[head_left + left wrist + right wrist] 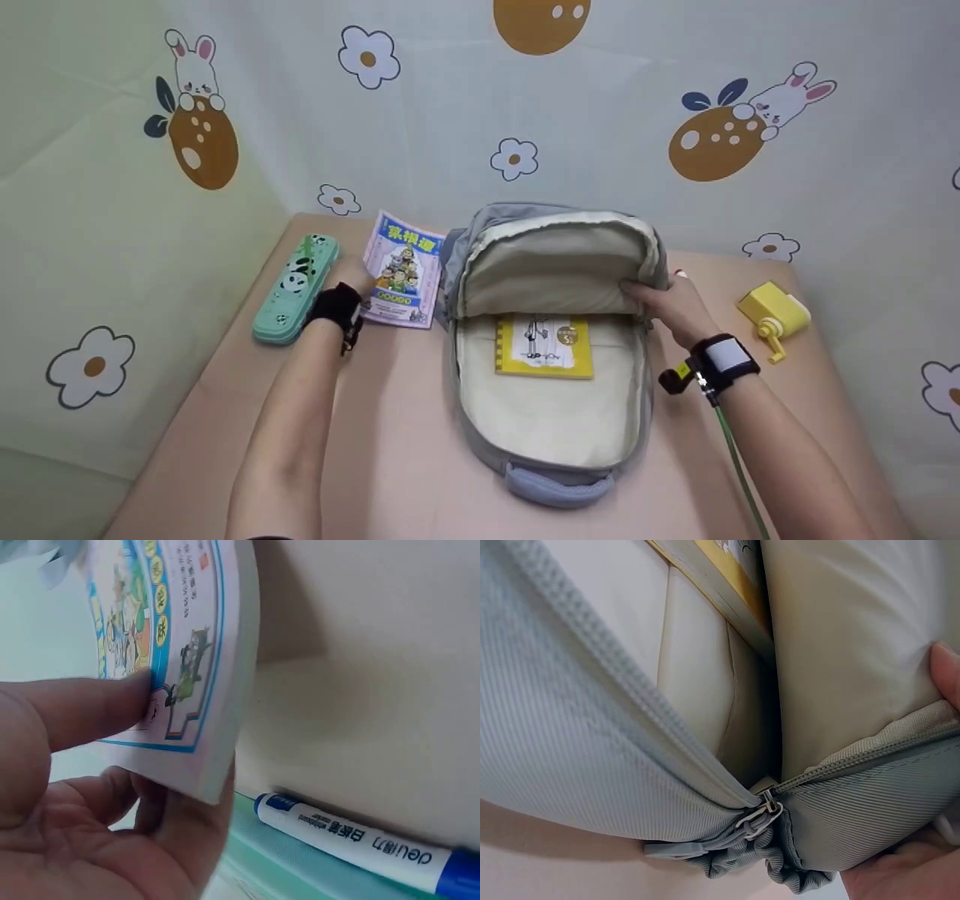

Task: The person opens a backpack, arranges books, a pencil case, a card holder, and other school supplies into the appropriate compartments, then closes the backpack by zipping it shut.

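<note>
While one backpack [551, 352] lies open, two books, one pencil case [295, 289]

Grey fabric backpack [551, 457] lies unzipped, its raised flap [555, 262] leaving the cream interior open from the front; a yellow paperback book [544, 346] occupies the compartment's far end. Bare table [405, 450] lies left of it.

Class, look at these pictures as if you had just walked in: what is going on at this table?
A person has a grey backpack lying open on the table. The right hand holds its front flap up, with a yellow book already inside. The left hand grips a pink and blue booklet beside a green panda pencil case. A yellow sharpener sits off to the right.
</note>
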Available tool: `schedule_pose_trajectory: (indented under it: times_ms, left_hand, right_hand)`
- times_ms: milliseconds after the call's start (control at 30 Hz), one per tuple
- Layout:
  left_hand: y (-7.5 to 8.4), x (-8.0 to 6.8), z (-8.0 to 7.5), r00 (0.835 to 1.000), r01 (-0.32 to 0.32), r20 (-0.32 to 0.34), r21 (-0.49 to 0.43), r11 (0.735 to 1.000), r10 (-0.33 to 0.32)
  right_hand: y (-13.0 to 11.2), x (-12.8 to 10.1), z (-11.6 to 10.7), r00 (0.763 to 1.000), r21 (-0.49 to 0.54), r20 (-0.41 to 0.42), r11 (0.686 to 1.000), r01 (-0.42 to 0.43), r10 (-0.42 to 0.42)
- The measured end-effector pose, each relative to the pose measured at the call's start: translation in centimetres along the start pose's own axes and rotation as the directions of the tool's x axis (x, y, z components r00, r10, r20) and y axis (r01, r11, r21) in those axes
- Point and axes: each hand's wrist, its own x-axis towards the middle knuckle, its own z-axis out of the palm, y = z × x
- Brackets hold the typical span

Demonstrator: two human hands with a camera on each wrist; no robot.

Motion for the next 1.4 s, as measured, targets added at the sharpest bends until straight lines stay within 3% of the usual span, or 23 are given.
schedule_pose_trajectory:
  times_ms: [100, 233, 433, 600, 700, 833, 900, 933, 1033, 1167, 1267, 1400]
  left_hand:
    - [-0.5, 0.1, -0.3, 0.999, 0.003, 0.045, -0.174, 0.985, 0.005]
    - [-1.3, 0.3, -0.7, 0.992, 0.061, 0.123, -0.381, 0.923, -0.015]
    - [-2.1, -0.8, -1.5, 0.993, 0.067, 0.117, -0.516, 0.854, -0.008]
    - [-2.5, -2.8, -3.0, 0.995, 0.059, 0.104, -0.650, 0.757, 0.011]
    - [-2.4, -4.0, -4.2, 0.995, 0.010, 0.079, -0.717, 0.697, 0.067]
    - [-1.3, -6.0, -6.0, 0.986, -0.058, 0.044, -0.816, 0.575, 0.161]
    - [-0.4, -7.1, -6.7, 0.976, -0.099, 0.023, -0.841, 0.532, 0.218]
    - [0.2, -7.7, -7.0, 0.967, -0.109, 0.026, -0.857, 0.503, 0.253]
    - [2.2, -9.5, -7.4, 0.926, -0.138, 0.053, -0.874, 0.466, 0.373]
    - [4.9, -11.4, -6.6, 0.833, -0.101, 0.161, -0.896, 0.432, 0.529]
    - [6.7, -12.6, -5.1, 0.754, -0.047, 0.264, -0.892, 0.450, 0.601]
    - [8.3, -13.9, -2.5, 0.667, 0.002, 0.385, -0.857, 0.516, 0.638]
  right_hand:
    - [0.0, 0.0, 0.0, 1.000, -0.003, 0.004, 1.000, -0.001, 0.001]
    - [0.0, 0.0, 0.1, 1.000, -0.008, 0.018, 1.000, -0.003, 0.003]
    - [-0.8, -0.5, 0.3, 0.999, -0.006, 0.032, 1.000, -0.014, 0.014]
    - [-1.4, -0.7, 0.3, 0.999, 0.005, 0.037, 1.000, -0.021, 0.020]
    - [-0.5, 0.0, 0.2, 1.000, -0.002, 0.015, 1.000, -0.016, 0.016]
    - [-0.5, 0.0, 0.0, 1.000, -0.007, -0.005, 1.000, -0.016, 0.016]
    - [-0.5, 0.0, 0.0, 1.000, -0.011, -0.006, 1.000, -0.020, 0.020]
    - [-0.5, -0.1, -0.1, 1.000, -0.017, -0.008, 1.000, -0.023, 0.023]
    - [-0.4, -0.1, -0.2, 1.000, -0.027, -0.013, 0.999, -0.027, 0.027]
    - [-0.3, -0.1, -0.2, 0.999, -0.031, -0.026, 0.999, -0.038, 0.037]
    - [-0.2, 0.0, -0.2, 0.999, -0.017, -0.019, 0.999, -0.044, 0.044]
    - [-0.4, 0.0, 0.0, 0.999, -0.001, -0.008, 0.999, -0.036, 0.036]
